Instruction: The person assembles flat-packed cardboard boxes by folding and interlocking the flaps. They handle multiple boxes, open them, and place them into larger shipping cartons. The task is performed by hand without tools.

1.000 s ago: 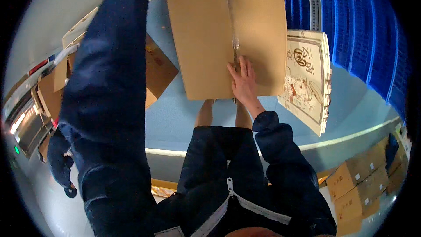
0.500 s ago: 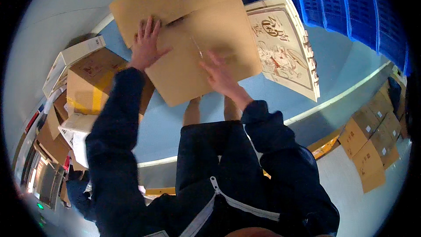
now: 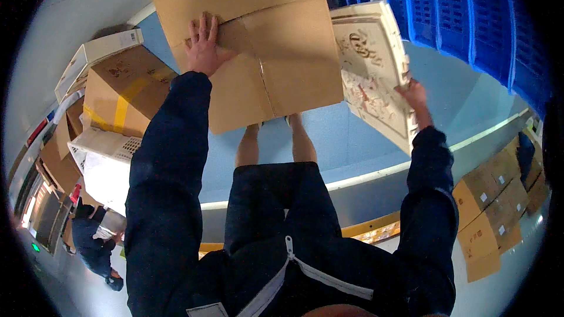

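Note:
A large brown cardboard box [image 3: 294, 53] stands before me, its top flaps folded down and meeting along a seam. My left hand [image 3: 204, 47] lies flat on the box top, left of the seam, fingers spread. Just right of the box leans a cream printed stack of flat cartons [image 3: 370, 64] with brown and red drawings, blurred by motion. At its right edge, my right hand [image 3: 415, 97] is closed on the stack, though its fingertips are partly smeared.
Blue plastic crates [image 3: 458, 17] are piled at the far right. On the left are a taped brown box [image 3: 126, 85] and a white basket [image 3: 106, 152]. More cartons [image 3: 493, 205] stand at the lower right. A person in dark clothes [image 3: 94, 238] bends at the lower left.
My right hand has left the box top and moved right to the printed stack, which has shifted. The box has turned slightly, and its flaps lie flatter. My left hand stays on it.

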A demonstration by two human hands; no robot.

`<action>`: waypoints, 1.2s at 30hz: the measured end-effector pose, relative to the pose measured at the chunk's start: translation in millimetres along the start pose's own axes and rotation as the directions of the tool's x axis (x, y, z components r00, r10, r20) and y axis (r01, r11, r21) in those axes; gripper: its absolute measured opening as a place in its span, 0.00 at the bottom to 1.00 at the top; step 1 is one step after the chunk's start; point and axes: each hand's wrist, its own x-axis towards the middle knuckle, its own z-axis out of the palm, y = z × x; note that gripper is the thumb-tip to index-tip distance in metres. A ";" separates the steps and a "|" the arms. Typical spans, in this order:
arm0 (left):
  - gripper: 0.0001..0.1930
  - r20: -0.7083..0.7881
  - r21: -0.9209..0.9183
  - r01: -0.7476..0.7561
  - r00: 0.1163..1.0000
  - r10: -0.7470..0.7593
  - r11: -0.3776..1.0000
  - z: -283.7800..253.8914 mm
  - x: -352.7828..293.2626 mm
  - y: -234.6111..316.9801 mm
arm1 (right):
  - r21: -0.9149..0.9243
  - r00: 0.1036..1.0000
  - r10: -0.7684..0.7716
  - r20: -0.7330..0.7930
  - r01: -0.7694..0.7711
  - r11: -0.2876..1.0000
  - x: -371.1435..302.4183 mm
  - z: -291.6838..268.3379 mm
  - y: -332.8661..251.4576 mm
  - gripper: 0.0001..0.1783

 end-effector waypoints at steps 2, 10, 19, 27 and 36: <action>0.51 0.000 -0.017 0.011 1.000 -0.011 1.000 2.2 -4.8 2.9 | 0.080 0.999 0.013 -0.033 -0.010 0.997 -29.8 16.6 -25.6 0.25; 0.52 -0.008 -0.047 -0.025 1.000 0.025 0.999 0.9 -5.4 -5.0 | 0.176 0.989 -0.016 -0.147 0.042 0.984 -114.3 -49.3 -93.6 0.20; 0.37 -0.054 -0.092 -0.044 0.998 0.040 0.995 20.4 -4.0 -25.7 | 0.301 0.939 0.015 -0.343 0.095 0.949 -266.4 -259.4 -245.1 0.18; 0.35 0.271 -0.542 0.141 0.963 -0.014 -0.829 -69.3 -59.2 -111.2 | -0.213 0.817 -0.574 -0.051 0.553 0.806 -326.8 -162.7 -332.4 0.31; 0.33 0.142 -0.828 0.309 0.923 -0.359 0.468 -13.3 -184.3 -147.6 | 0.485 0.900 -0.434 -0.053 0.403 0.776 -201.5 42.4 -308.3 0.21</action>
